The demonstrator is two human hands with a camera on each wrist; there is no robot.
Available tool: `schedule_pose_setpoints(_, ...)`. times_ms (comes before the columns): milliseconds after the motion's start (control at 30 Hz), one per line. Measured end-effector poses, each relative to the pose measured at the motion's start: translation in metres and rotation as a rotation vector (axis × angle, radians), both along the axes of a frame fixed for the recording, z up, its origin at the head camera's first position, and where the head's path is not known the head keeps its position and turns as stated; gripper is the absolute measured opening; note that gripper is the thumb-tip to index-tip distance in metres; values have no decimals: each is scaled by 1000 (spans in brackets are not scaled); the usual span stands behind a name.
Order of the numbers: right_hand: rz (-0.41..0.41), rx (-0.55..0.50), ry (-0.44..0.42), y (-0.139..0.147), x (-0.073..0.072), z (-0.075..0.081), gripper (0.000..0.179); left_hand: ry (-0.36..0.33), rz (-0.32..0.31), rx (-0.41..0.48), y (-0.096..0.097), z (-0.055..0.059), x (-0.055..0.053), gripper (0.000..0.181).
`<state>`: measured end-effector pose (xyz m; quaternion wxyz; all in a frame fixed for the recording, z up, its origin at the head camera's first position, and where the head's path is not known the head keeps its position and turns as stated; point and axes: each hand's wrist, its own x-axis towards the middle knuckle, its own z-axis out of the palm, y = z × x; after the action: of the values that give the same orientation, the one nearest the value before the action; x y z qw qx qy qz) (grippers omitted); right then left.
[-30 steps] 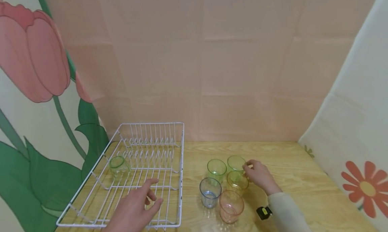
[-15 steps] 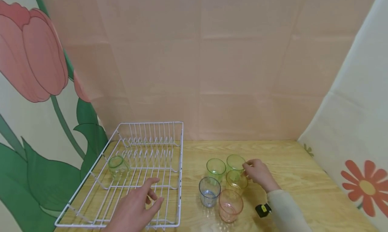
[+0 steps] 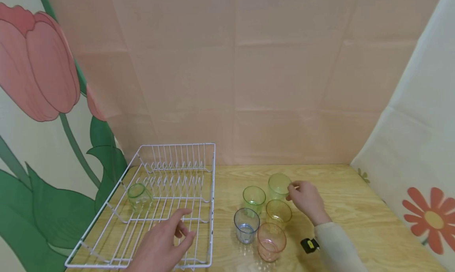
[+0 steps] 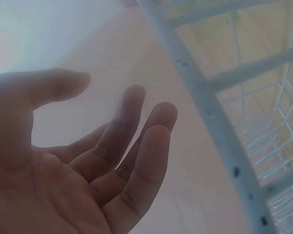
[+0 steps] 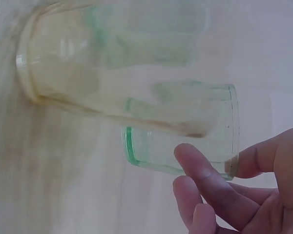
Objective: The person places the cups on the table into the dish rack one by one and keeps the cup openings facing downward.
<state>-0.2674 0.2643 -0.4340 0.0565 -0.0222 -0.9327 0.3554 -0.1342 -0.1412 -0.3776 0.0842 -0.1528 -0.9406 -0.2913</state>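
My right hand (image 3: 308, 201) pinches the rim of a pale green glass (image 3: 278, 187) at the back of a group of glasses, thumb on one side and fingers on the other. In the right wrist view this green glass (image 5: 200, 122) shows behind an amber glass (image 5: 63, 58). Beside it in the head view stand another green glass (image 3: 254, 197), the amber glass (image 3: 279, 212), a blue glass (image 3: 246, 226) and a pink glass (image 3: 271, 244). My left hand (image 3: 161, 240) hovers over the front of the white wire dish rack (image 3: 212, 240), fingers loosely bent around nothing.
An upside-down green glass (image 3: 140, 197) sits in the rack's left part. A small black object with a yellow mark (image 3: 309, 245) is by my right sleeve (image 3: 337, 246). A pinkish cloth backdrop (image 3: 231, 86) rises behind the wooden table (image 3: 341, 185).
The pale green glass has risen slightly, away from the amber glass, with my right hand pinching its rim. My left hand has barely shifted.
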Motion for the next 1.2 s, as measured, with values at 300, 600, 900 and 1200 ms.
schedule_pose_setpoints(300,-4,1,77,-17,18,32,45,11,-99,91,8,3,-2,36)
schedule_pose_setpoints(600,57,-17,199,-44,46,61,36,-73,-176,184,18,7,-3,42)
schedule_pose_setpoints(900,168,-128,223,-75,75,83,27,-75,-271,303,34,9,-4,50)
schedule_pose_setpoints(1200,265,-177,200,-94,96,88,22,-60,-353,361,52,6,-6,61)
